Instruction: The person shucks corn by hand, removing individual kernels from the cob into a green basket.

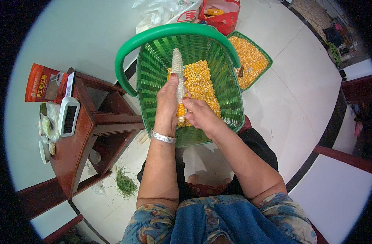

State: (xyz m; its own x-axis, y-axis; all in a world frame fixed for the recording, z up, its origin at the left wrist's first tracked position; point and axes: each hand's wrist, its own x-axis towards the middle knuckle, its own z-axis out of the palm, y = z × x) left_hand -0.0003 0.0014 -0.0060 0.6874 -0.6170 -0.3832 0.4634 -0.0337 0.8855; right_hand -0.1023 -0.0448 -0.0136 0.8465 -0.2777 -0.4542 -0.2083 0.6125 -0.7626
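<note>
A mostly bare corn cob [177, 62] is held lengthwise over a green woven basket [149, 76]. Yellow kernels cling only around its near end. My left hand [167, 97], with a silver bracelet at the wrist, wraps the cob, thumb along its side. The thumb and fingers of my right hand [202, 114] press against the cob near the remaining kernels; some fingertips are hidden. Loose corn kernels [201, 79] cover the basket's bottom beneath both hands. The basket's thick green handle [173, 29] arches over its far side.
A second green basket [269, 62] of kernels stands at the far right, with a wooden-handled tool [241, 71] in it. Behind are a red bag [225, 23] holding cobs and a white plastic bag [161, 13]. On the left, a wooden stand [73, 149] bears a digital clock [70, 117].
</note>
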